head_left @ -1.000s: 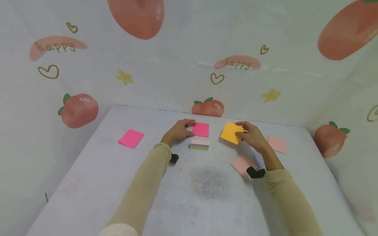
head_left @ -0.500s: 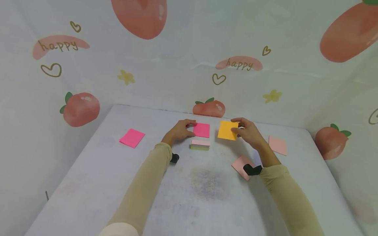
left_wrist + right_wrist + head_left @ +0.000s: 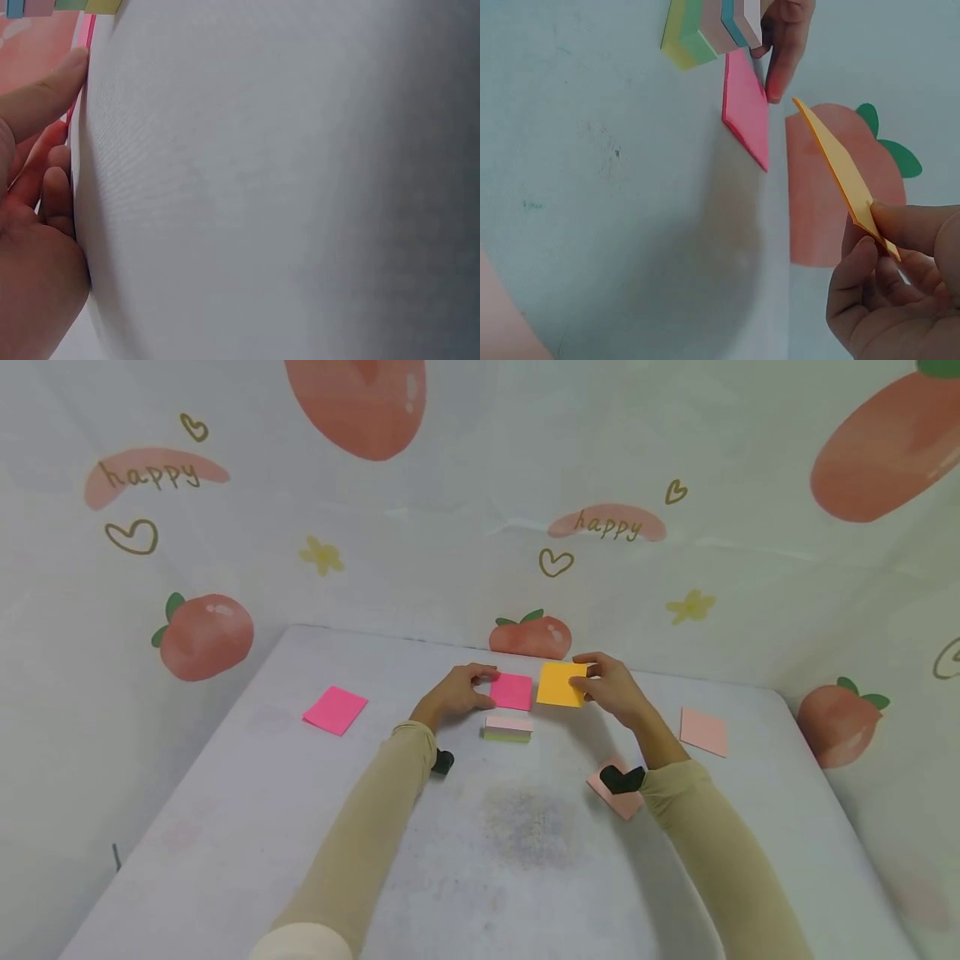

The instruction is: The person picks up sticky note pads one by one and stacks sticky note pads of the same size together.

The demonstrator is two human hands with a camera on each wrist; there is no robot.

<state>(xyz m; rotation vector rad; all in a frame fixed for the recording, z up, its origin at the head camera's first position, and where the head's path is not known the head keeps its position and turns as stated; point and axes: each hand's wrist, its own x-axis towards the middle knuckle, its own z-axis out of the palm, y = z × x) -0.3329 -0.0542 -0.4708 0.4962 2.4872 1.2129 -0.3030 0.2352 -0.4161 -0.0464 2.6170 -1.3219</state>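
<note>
My right hand point(image 3: 613, 689) pinches a yellow-orange sticky note pad point(image 3: 561, 684) between thumb and fingers. That pad is held above the table, tilted, as the right wrist view shows. Just left of it lies a bright pink sticky note pad point(image 3: 512, 692) on the table. At this pad's left side my left hand point(image 3: 454, 692) holds it, thumb at the near corner and fingers at the far one. A stack of sticky notes point(image 3: 712, 30) in layers of pastel colours stands right in front of the pink pad.
Another bright pink pad point(image 3: 335, 710) lies at the left of the white table point(image 3: 465, 893). Two pale pink pads lie on the right, one farther off point(image 3: 703, 732) and one nearer point(image 3: 611, 802), partly behind a black wrist mount point(image 3: 622, 779). A printed cloth backdrop point(image 3: 450, 527) rises behind.
My right hand has carried the yellow-orange pad leftward and slightly away from me, turning it straighter, close to the pink pad. The left hand has stayed at the pink pad.
</note>
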